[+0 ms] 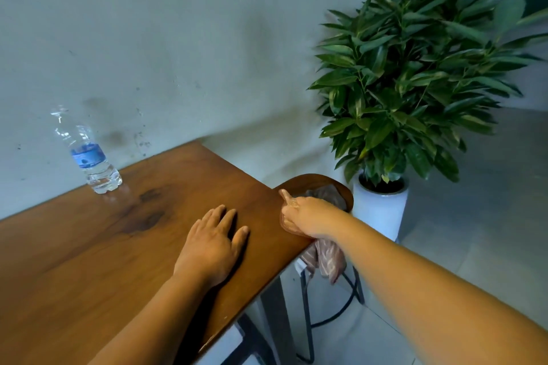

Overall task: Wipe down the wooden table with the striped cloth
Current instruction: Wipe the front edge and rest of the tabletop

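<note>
Left hand rests spread flat on the wooden counter; right hand grips the striped cloth at the counter's edge.

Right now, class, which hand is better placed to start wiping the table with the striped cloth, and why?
The right hand. It already grips the striped cloth at the wooden table's right edge, cloth hanging below it. The left hand lies flat on the tabletop, holding nothing.
</note>
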The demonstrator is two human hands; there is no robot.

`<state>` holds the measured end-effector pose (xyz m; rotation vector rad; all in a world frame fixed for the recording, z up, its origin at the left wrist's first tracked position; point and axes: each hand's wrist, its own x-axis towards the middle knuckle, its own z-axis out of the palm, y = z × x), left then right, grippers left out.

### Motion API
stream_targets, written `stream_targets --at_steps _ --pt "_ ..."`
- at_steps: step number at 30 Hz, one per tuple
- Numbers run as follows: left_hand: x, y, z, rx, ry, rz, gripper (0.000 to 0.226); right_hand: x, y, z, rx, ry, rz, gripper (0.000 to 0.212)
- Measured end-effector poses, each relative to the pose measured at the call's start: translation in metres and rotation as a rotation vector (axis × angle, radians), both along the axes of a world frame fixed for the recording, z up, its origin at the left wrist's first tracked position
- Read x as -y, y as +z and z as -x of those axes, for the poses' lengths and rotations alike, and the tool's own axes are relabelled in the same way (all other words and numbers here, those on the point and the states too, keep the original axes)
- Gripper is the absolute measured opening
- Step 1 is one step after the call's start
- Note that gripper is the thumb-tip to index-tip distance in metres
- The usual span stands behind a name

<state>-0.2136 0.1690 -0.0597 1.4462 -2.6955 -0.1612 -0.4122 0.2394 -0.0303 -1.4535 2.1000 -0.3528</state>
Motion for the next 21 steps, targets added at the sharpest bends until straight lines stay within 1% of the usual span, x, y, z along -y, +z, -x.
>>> stream_targets --at_steps 1,2,3,5,6,7,9,10,12,15,18,20,21 --pt "-0.001 0.000 0.001 0.002 0.006 0.003 0.071 0.004 -0.001 0.006 0.077 -0.016 0.015 0.044" --pt "0.000 0.000 0.002 0.004 0.011 0.004 0.071 0.006 -0.003 0.012 0.149 -0.042 0.015 0.045" --pt "0.000 -0.001 0.003 0.009 0.014 0.004 0.071 0.007 -0.006 0.017 0.212 -0.067 0.007 0.054" --pt "-0.001 -0.002 0.002 0.013 0.018 0.013 0.070 0.008 -0.017 0.023 0.320 -0.134 0.012 0.084" --pt "0.000 -0.002 0.002 0.014 0.017 0.015 0.070 0.009 -0.023 0.025 0.351 -0.147 0.031 0.090" --pt "0.000 -0.003 0.002 0.013 0.016 0.015 0.070 0.008 -0.027 0.025 0.355 -0.148 0.056 0.088" --pt "0.000 -0.002 0.002 0.008 0.014 0.015 0.069 0.002 -0.028 0.021 0.331 -0.178 0.099 0.072" --pt "0.000 -0.002 0.002 0.005 0.015 0.011 0.069 -0.002 -0.029 0.019 0.348 -0.217 0.127 0.065" --pt "0.000 -0.001 0.002 0.000 0.011 0.009 0.069 -0.007 -0.034 0.014 0.388 -0.320 0.175 0.058" --pt "0.001 -0.001 0.001 -0.007 -0.001 0.003 0.070 -0.012 -0.040 0.001 0.430 -0.493 0.272 0.053" --pt "0.004 -0.004 0.000 -0.018 -0.029 0.002 0.070 -0.016 -0.037 -0.018 0.409 -0.713 0.331 0.050" --pt "0.006 -0.005 -0.002 -0.027 -0.040 -0.011 0.069 -0.013 -0.038 -0.029 0.457 -0.888 0.464 0.048" --pt "0.005 -0.005 -0.003 -0.031 -0.046 -0.014 0.069 -0.013 -0.039 -0.037 0.402 -0.904 0.526 0.052"
